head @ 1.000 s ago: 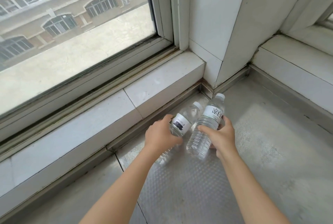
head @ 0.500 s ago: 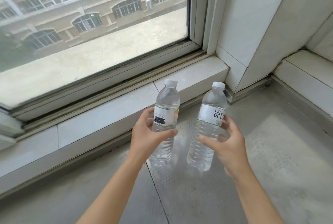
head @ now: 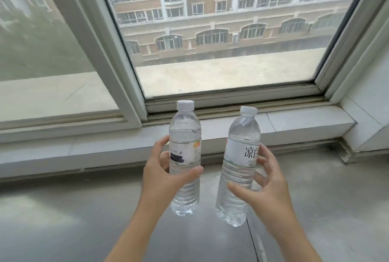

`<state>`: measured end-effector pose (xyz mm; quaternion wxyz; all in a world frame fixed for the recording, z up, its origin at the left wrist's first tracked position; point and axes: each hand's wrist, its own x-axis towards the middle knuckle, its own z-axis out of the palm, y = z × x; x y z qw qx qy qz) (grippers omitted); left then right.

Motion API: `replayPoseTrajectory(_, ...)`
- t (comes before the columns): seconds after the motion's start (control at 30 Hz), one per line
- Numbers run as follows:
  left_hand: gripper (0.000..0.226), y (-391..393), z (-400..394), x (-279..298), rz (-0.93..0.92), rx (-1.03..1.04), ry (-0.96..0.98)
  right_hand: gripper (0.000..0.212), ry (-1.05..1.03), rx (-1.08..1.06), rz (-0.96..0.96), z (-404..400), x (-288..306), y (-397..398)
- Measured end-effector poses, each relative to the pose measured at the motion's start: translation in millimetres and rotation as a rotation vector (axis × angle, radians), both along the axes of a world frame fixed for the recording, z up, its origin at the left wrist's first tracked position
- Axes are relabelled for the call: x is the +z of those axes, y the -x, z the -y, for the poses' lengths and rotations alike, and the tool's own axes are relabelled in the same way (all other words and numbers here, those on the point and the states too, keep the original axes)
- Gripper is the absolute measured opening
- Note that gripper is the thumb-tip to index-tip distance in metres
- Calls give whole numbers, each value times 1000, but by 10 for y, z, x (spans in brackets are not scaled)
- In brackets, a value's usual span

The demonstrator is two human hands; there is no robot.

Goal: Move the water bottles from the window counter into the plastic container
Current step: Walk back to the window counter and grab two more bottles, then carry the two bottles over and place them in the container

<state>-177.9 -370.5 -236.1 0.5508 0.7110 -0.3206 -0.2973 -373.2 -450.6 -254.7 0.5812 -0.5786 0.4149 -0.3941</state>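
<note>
Change: since a second ago both bottles have come up off the grey worktop [head: 63, 215], where they lay tilted near the corner, and now hang upright in the air in front of the window [head: 221, 30]; the view has swung up and left to face the glass.
Left grip: the left hand [head: 162, 179] is clamped round the left bottle [head: 185, 156] at label height, thumb across the front, fingers behind.
Right grip: the right hand [head: 267, 188] holds the right bottle [head: 240, 167] more loosely, with the thumb low on the ribbed body and the fingers spread behind the label; it is a hold, but a thin one.
Where the bottles are: both clear of the worktop, side by side and apart, white caps on, each nearly full.
Container: the plastic container is not in view, so the carry lies ahead, I judge.
Risk, slip: the right bottle leans a little and rests on spread fingers; a quick turn could let its weight slide it through.
Risk, knock: the two bottles hang close together and could clash if the hands swing together.
Risk, squeeze: thin ribbed walls give under pressure; the caps look on, though how tight they are I cannot tell.
Writing, right: large black characters "凉白" on a white label, the rest hidden by fingers.
Writing, left: a dark ink-style picture and an orange corner patch; the small print is too fine to read.
</note>
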Motion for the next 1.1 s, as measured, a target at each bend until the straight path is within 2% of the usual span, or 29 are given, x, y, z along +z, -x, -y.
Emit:
replayPoseTrajectory(0.23, 88, -815, -1458, 213, 60, 226, 85, 99, 92, 299, 29, -1006, 267, -1095)
replayPoseTrajectory(0.57, 84, -1610, -3955, 402, 114, 582, 155, 98, 216, 718, 113, -2915, 540, -2589)
replayPoseTrajectory(0.77, 93, -1713, -5372, 461, 173, 897, 174, 98, 207, 1049, 142, -4089, 640, -3313)
replayPoseTrajectory(0.93, 83, -1576, -6354, 461, 162, 1175, 194, 98, 223, 1327, 157, -5055, 686, -3802)
replayPoseTrajectory(1.1, 84, -1440, -7164, 409, 165, 1468, 191, 95, 221, 1611, 191, -6004, 711, -4181)
